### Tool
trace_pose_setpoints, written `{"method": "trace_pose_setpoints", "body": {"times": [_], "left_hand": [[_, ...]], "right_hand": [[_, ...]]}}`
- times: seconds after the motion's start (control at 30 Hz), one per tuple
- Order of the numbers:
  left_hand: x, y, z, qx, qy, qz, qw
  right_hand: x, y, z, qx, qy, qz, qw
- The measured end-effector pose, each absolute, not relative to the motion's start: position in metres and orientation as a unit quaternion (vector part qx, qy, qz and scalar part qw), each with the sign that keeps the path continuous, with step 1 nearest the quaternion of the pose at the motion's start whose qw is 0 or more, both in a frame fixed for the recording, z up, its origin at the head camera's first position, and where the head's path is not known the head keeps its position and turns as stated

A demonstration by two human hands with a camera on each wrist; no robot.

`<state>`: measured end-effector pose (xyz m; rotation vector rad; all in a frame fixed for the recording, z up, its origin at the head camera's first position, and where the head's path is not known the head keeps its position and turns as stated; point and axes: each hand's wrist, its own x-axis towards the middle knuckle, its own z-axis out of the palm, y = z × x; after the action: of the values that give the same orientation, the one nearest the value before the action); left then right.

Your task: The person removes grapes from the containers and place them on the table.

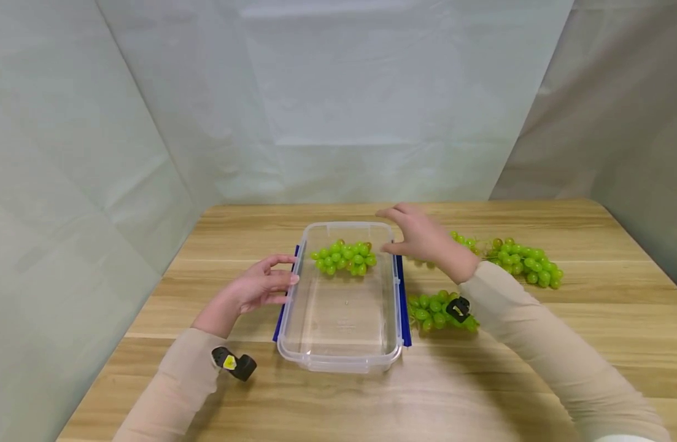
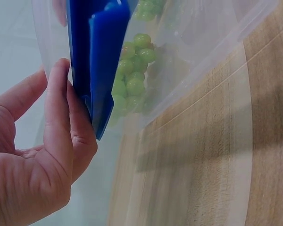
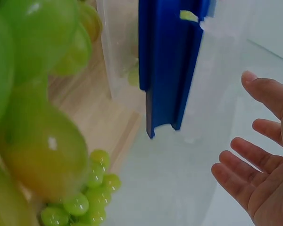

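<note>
A clear plastic container (image 1: 346,319) with blue side latches stands on the table, without a lid on top. One bunch of green grapes (image 1: 345,257) lies inside, toward the far end. My left hand (image 1: 263,283) touches the container's left rim with loosely extended fingers, beside the blue latch (image 2: 104,61). Near the far right corner, my right hand (image 1: 418,236) is raised with spread fingers and holds nothing. In the right wrist view, the right hand (image 3: 269,160) is apart from the blue latch (image 3: 167,66).
More green grapes lie right of the container: a near bunch (image 1: 434,312) partly under the right wrist, and a farther bunch (image 1: 526,263). Others behind the right hand are partly hidden. Pale cloth walls (image 1: 349,123) surround the wooden table (image 1: 603,337).
</note>
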<state>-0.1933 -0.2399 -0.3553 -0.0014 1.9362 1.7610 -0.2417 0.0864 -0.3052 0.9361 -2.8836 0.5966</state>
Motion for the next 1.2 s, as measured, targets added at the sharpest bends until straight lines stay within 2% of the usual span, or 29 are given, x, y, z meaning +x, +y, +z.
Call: {"method": "trace_pose_setpoints", "body": {"times": [0.2, 0.57, 1.2], "left_hand": [[-0.191, -0.239, -0.354, -0.002, 0.713, 0.650, 0.263], [-0.191, -0.239, -0.352, 0.001, 0.709, 0.655, 0.262], [-0.191, -0.242, -0.357, 0.006, 0.707, 0.657, 0.262]], "right_hand": [[-0.241, 0.076, -0.314, 0.308, -0.929, 0.205, 0.010], [-0.244, 0.055, -0.319, 0.325, -0.923, 0.205, 0.016], [-0.247, 0.029, -0.335, 0.321, -0.931, 0.168, -0.033]]}}
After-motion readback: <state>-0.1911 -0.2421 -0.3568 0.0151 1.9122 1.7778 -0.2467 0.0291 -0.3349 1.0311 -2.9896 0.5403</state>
